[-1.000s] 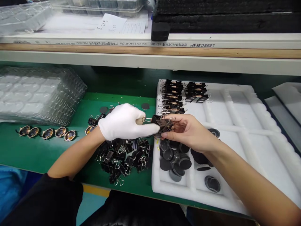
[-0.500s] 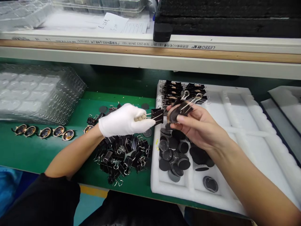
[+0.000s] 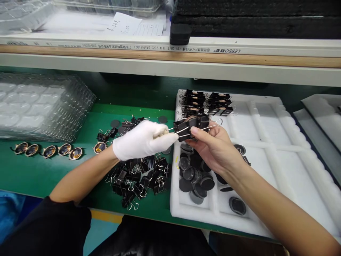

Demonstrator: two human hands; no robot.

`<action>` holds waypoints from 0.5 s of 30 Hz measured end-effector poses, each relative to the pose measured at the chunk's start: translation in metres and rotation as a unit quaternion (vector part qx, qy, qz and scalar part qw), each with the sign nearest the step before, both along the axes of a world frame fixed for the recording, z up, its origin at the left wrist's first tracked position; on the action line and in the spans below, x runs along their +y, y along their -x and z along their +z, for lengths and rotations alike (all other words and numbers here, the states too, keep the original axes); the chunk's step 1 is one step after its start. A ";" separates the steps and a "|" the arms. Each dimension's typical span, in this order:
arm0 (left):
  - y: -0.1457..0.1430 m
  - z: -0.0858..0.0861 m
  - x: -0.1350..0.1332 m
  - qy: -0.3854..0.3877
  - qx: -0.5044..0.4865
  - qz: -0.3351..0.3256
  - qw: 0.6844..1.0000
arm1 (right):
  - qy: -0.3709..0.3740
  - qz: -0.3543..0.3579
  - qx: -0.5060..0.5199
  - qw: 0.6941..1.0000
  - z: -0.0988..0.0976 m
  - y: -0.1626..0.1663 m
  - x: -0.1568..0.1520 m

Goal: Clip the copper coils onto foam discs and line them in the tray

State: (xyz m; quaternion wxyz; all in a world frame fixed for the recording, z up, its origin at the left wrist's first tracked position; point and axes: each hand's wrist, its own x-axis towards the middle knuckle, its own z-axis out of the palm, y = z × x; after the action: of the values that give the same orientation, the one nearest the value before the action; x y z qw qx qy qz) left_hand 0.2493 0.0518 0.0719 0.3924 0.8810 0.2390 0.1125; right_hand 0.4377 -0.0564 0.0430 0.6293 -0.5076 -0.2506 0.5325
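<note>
Near-left on the mat: loose clip pile [image 3: 138, 177]. Black discs [image 3: 195, 179] in foam tray [image 3: 266, 156]. Above the tray edge, gloved left hand [image 3: 144, 140] pinches binder clip [image 3: 182, 128] by its handles; right hand [image 3: 213, 147] grasps clipped part [image 3: 199, 121]. Risk: glove slips on wire, clip snaps shut on a fingertip.

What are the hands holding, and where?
Gloved left hand pinches a black binder clip by its wire handles; right hand grips a second clip by its body.

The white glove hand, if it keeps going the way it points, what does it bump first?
Probably the clipped piece held in the right hand. The left hand points right, pinching a black clip that looks nearly against it.
</note>
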 end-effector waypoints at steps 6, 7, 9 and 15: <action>0.000 -0.002 0.004 0.053 0.020 0.018 0.998 | -0.018 -0.002 0.005 1.000 -0.004 -0.001 0.001; -0.001 -0.003 0.004 0.102 0.018 0.023 0.994 | -0.034 0.000 0.002 0.999 -0.006 -0.001 0.002; -0.004 -0.004 0.005 0.260 0.021 0.032 0.965 | -0.085 0.012 -0.021 0.996 -0.008 -0.005 0.005; -0.031 0.006 0.008 0.344 -0.036 0.056 0.937 | -0.164 0.137 -0.193 0.958 0.009 -0.057 0.009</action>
State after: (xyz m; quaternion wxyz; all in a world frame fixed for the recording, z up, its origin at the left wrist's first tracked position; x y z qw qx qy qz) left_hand 0.2804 0.0602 0.0778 0.6727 0.6731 0.2976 0.0767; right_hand 0.4949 -0.0473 0.0517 0.5648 -0.4510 -0.5184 0.4569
